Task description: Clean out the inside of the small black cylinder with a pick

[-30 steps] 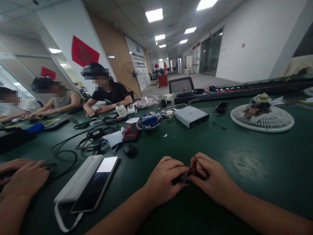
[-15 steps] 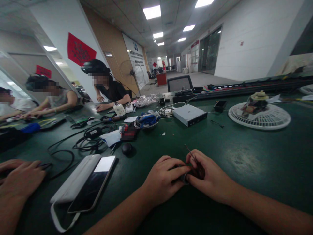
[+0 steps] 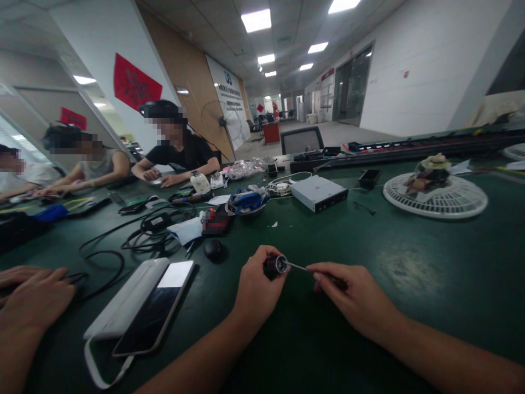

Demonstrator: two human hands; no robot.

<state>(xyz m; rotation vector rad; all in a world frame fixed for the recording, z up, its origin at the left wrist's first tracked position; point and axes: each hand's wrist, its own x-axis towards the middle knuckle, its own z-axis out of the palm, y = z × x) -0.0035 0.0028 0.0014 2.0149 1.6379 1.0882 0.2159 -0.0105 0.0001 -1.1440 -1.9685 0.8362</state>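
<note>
My left hand is closed round a small dark cylinder, its round silvery end turned toward me and showing a hollow with something inside. The fingers cover the rest of it. In my right hand a slim screwdriver is pinched between thumb and fingers. Its thin metal shaft points left, and its tip is at the rim of the cylinder; whether the two touch I cannot tell. The palm mostly hides the handle. Both hands are over the green table.
Left of my arms lie a phone and a white case with a cable. A black mouse, a grey disc drive and a white fan grille stand farther off. Another person's hand rests at far left.
My hands have drawn apart, the right one moving right. The cylinder's silvery end now shows, and the screwdriver has swung from pointing up to pointing left.
</note>
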